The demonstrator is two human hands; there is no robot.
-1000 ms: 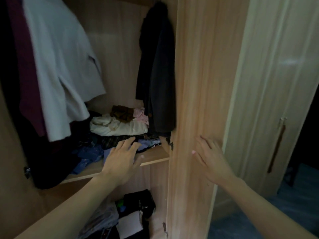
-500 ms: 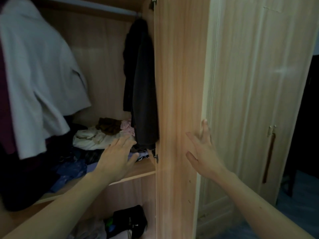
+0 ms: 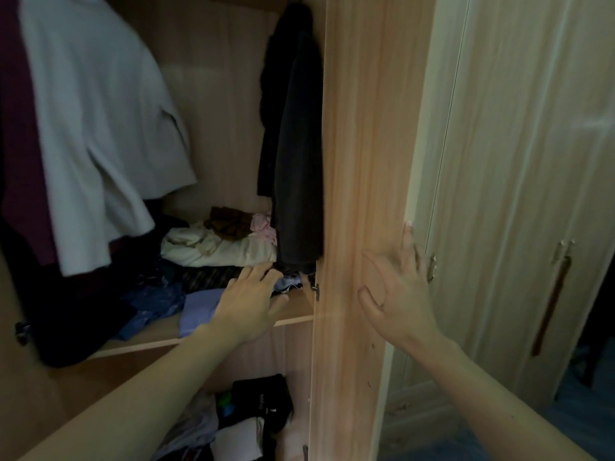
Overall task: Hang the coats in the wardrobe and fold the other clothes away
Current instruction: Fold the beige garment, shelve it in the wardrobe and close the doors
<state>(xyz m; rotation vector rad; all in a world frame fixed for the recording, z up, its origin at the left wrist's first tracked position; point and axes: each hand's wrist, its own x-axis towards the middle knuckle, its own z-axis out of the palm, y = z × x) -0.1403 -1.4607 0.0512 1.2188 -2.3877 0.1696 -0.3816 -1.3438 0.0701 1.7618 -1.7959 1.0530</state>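
Observation:
The wardrobe stands open in front of me. A pale grey coat [image 3: 100, 121] hangs at the left beside a maroon garment [image 3: 20, 144], and a black coat [image 3: 293, 144] hangs at the right against the open wooden door [image 3: 362, 161]. My left hand [image 3: 248, 302] reaches flat over the shelf [image 3: 293, 316], fingers straight, above a lilac cloth [image 3: 199, 309]. My right hand [image 3: 399, 291] lies spread on the door's inner face, fingertips at its outer edge, holding nothing.
A heap of clothes fills the shelf: a cream bundle [image 3: 216, 249], brown [image 3: 229, 222] and pink [image 3: 264, 226] pieces, blue denim [image 3: 156, 297]. More clothes [image 3: 253, 417] lie in the lower compartment. A closed cream door [image 3: 519, 194] with a brown handle [image 3: 549, 307] stands right.
My right hand slid outward across the door to its edge. The left hand has stayed over the shelf. My view rose, then dipped slightly.

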